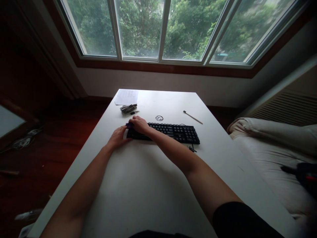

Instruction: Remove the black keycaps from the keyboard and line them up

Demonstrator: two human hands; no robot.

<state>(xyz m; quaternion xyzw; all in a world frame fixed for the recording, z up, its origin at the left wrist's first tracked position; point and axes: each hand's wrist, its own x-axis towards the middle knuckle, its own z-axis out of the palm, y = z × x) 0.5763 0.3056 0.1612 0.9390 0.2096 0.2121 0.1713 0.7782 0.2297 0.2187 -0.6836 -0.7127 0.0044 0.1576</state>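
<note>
A black keyboard (170, 130) lies flat across the white table. My left hand (117, 137) is at its left end, thumb along the near edge and fingers along the side, gripping that end. Over the keyboard's far left corner, my right hand (139, 124) has its fingers bent round a small purple object (129, 125). Most of that object is hidden by the fingers, so its kind does not show. My right hand and forearm cover part of the left keys. A black cable (192, 149) pokes out at the keyboard's near right side.
Behind the hands lie a plastic bag of small dark pieces (128, 108) and a paper sheet (126, 97). A dark ring-shaped item (159, 118) and a thin brush-like stick (193, 117) lie beyond the keyboard. A cushioned seat (267, 158) stands right of the table (158, 191).
</note>
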